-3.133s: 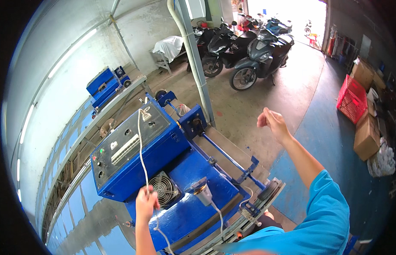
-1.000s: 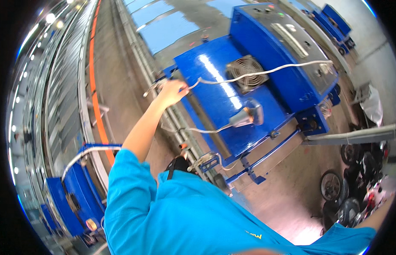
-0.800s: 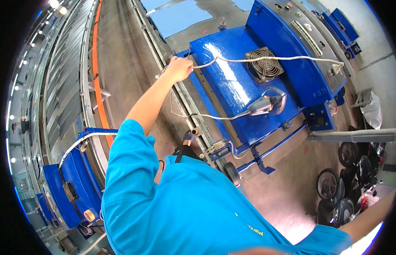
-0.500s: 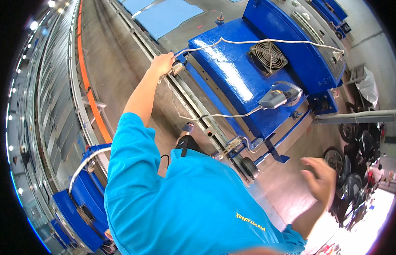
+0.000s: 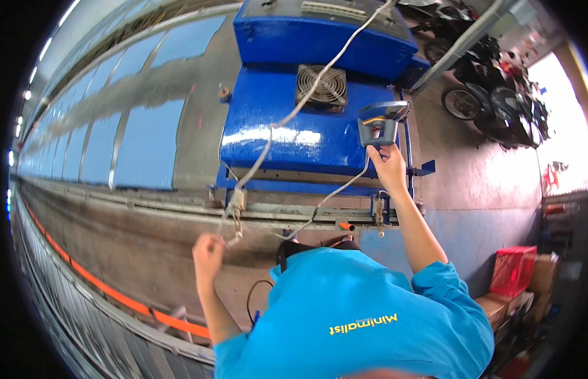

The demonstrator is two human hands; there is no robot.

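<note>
At the left, my left hand (image 5: 209,256) is closed with its fingertips pinched on the lower end of a whitish cable (image 5: 269,142). The cable runs up over the blue machine (image 5: 275,151) and is partly blurred. Beside those fingertips a small pale knob (image 5: 235,239) hangs at the rail. My right hand (image 5: 390,169) reaches forward, thumb and fingers closed on the near end of a grey corded iron-like tool (image 5: 376,134), above the machine's right corner. A thinner cord (image 5: 338,191) loops from this tool down toward the rail.
A round fan grille (image 5: 322,86) sits on the machine. Along its front runs a metal rail (image 5: 294,215). Light blue sheets (image 5: 149,145) lie on the long table at left. Parked motorcycles (image 5: 496,107) and a red crate (image 5: 514,270) are at right. An orange strip (image 5: 117,297) borders the aisle.
The view has turned toward the machine. My left hand has left the bracket on the rail and come nearer me with the cable. My right hand has gone from empty to gripping the iron-like tool.
</note>
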